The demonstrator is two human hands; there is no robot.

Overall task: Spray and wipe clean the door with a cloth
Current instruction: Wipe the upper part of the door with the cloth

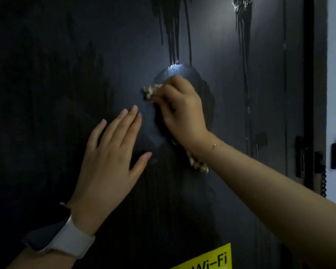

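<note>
A dark door (56, 74) fills the view, with wet spray streaks (173, 35) running down its upper middle and more at the upper right. My right hand (180, 111) presses a beige knobbly cloth (151, 91) against the door's middle; a second bit of the cloth shows below my wrist. My left hand (111, 152) lies flat on the door to the left, fingers spread, holding nothing. No spray bottle is in view.
A yellow Wi-Fi sticker (208, 259) sits at the bottom of the door. The door's right edge and frame (308, 94) carry a dark latch fitting (301, 158) and a coiled cord. A pale wall lies beyond at the far right.
</note>
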